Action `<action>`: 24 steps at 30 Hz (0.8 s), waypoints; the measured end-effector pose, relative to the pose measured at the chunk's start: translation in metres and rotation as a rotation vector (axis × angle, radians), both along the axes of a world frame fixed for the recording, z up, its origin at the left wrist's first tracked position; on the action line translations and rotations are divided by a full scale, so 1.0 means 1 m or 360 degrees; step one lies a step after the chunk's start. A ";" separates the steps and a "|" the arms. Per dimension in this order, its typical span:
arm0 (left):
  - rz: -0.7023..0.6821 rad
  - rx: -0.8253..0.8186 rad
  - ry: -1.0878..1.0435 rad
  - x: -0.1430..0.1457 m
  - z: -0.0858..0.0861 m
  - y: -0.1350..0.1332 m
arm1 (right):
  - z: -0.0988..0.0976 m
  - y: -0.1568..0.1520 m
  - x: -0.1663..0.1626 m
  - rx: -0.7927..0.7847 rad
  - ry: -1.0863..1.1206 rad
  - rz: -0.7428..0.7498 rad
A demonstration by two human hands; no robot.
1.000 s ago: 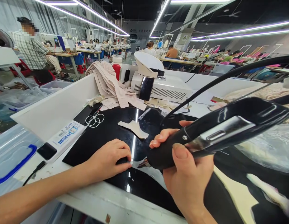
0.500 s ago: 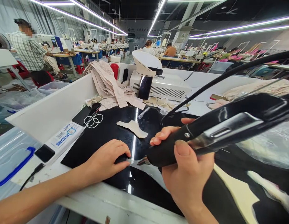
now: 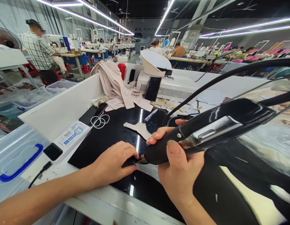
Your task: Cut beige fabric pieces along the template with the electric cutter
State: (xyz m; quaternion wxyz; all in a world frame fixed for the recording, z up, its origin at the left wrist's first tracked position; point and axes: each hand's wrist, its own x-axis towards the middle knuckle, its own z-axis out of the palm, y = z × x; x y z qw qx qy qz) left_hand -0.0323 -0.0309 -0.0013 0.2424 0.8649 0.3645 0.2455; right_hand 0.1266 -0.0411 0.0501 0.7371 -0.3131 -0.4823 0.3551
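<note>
My right hand (image 3: 180,168) is wrapped round the grip of a black hand tool (image 3: 212,129) with a metal trigger plate and a black hose. The tool's metal tip points left and touches a small black fabric piece (image 3: 128,162) on the glossy black work surface (image 3: 107,134). My left hand (image 3: 112,162) lies on that surface with its fingers curled over the black piece, pressing it right at the tip. A beige cut piece (image 3: 139,128) lies just beyond both hands.
A white machine with a round white head (image 3: 163,84) stands at the back of the bench, beside a heap of beige fabric (image 3: 112,81). White loops (image 3: 100,120), a phone (image 3: 91,114) and a clear bin with blue handle (image 3: 16,162) are left. People work at distant tables.
The tool tip has moved left until it meets my left fingertips on the black piece. The view has shifted slightly; my left hand stays in place.
</note>
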 end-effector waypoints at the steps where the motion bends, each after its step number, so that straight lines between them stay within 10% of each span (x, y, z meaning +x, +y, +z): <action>1: 0.0001 -0.0006 -0.0003 0.000 0.000 0.000 | 0.000 0.000 0.000 0.0002 0.0010 0.0009; 24: -0.0022 -0.0023 -0.0041 -0.006 -0.001 0.002 | 0.000 0.002 -0.001 -0.0003 0.0001 -0.0008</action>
